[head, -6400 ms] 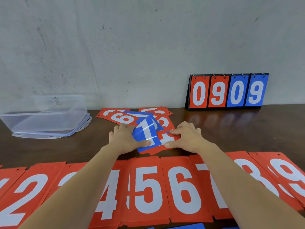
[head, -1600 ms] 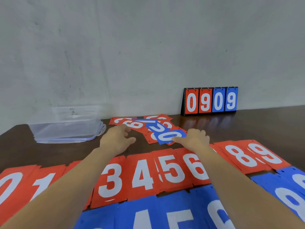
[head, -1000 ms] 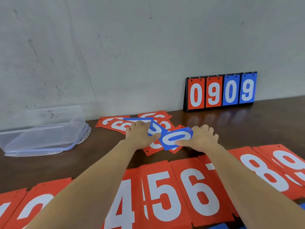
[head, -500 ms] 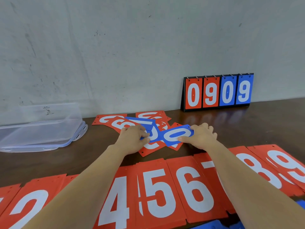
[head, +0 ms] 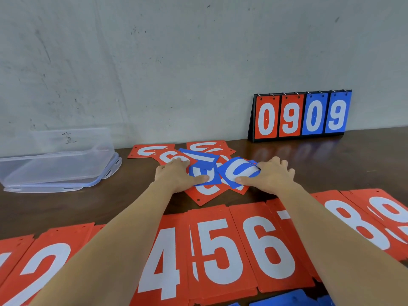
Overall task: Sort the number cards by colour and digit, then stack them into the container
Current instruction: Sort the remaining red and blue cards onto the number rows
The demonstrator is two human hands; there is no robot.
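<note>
A loose pile of red and blue number cards [head: 205, 154] lies mid-table near the wall. My right hand [head: 270, 176] pinches a blue 0 card [head: 239, 173] at the pile's right side, thumb on its near edge. My left hand [head: 176, 176] pinches another blue card [head: 204, 175] just left of it, thumb on top. A sorted row of red cards [head: 223, 246] showing 2, 4, 5, 6, 8, 9 lies across the near table. The clear plastic container [head: 57, 160] stands at the far left.
A small flip scoreboard [head: 300, 117] reading 0909 stands against the grey wall at the back right. Blue cards [head: 284, 300] peek in at the bottom edge. Bare dark wood table [head: 342, 164] shows between the scoreboard and the red row.
Since 6.4 s ago a blue 1 has gone from the pile top. In the last second my right hand has drawn the blue 0 rightward and my left has taken hold of another blue card.
</note>
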